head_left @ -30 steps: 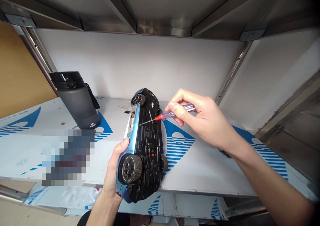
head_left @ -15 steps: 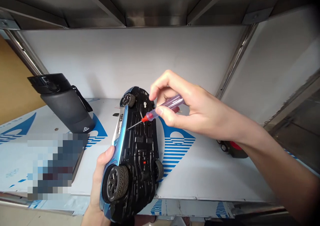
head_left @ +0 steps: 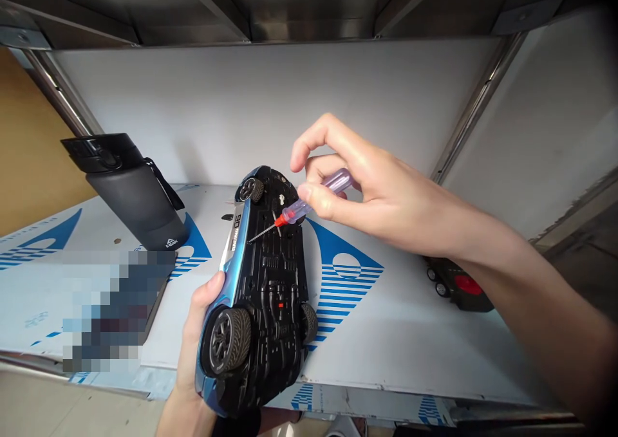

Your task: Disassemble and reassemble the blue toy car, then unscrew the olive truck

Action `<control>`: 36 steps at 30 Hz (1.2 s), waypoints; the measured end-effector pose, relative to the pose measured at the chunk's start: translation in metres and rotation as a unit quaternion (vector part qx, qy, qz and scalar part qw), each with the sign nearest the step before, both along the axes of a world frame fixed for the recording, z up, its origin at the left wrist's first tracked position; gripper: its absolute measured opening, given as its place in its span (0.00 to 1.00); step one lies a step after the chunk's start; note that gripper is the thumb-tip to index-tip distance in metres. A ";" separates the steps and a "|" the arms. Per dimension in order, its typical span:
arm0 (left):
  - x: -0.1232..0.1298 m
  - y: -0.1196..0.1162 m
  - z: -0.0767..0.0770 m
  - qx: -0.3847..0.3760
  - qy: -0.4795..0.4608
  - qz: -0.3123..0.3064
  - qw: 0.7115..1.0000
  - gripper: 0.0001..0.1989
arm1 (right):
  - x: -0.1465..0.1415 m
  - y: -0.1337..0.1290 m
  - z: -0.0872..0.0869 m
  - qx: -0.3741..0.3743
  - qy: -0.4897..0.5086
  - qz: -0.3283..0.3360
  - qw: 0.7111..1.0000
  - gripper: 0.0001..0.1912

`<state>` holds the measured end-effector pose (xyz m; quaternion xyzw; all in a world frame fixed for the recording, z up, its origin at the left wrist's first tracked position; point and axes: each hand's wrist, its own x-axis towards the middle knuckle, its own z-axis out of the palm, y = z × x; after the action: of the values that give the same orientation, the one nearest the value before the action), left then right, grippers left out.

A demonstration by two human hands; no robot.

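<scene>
A blue toy car (head_left: pixel 275 282) is tipped on its side, its black underside turned to the right and its wheels showing. My left hand (head_left: pixel 199 334) grips it from the left and below, the thumb on the blue side panel; the other fingers are hidden behind the car. Between thumb and fingers, my right hand (head_left: pixel 352 186) holds a screwdriver (head_left: pixel 295 210) with a clear purple handle and red collar. Its thin shaft slants down left, the tip at the underside near the edge by the side panel. The right index finger is raised and curled, off the handle.
A black water bottle (head_left: pixel 132 199) stands at the left. In front of it lies a flat dark object (head_left: pixel 157 302), mostly blurred out. A dark green toy vehicle (head_left: pixel 466 286) with a red part sits behind my right forearm. A metal shelf (head_left: pixel 309 6) hangs overhead.
The view has shifted slightly, showing more of the green toy vehicle. My right fingers have changed position on the screwdriver handle, while its tip stays at about the same spot on the car.
</scene>
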<state>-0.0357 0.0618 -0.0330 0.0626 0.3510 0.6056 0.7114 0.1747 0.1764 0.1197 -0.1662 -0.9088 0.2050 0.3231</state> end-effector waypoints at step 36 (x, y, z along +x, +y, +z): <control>-0.008 0.005 -0.009 0.045 0.073 0.110 0.990 0.21 | -0.006 -0.001 -0.008 -0.041 0.040 -0.039 0.998 0.09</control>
<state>-0.0441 0.0668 -0.0424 0.0992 0.3791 0.6890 0.6096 0.1685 0.1756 0.1113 -0.2060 -0.8789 0.2360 0.3597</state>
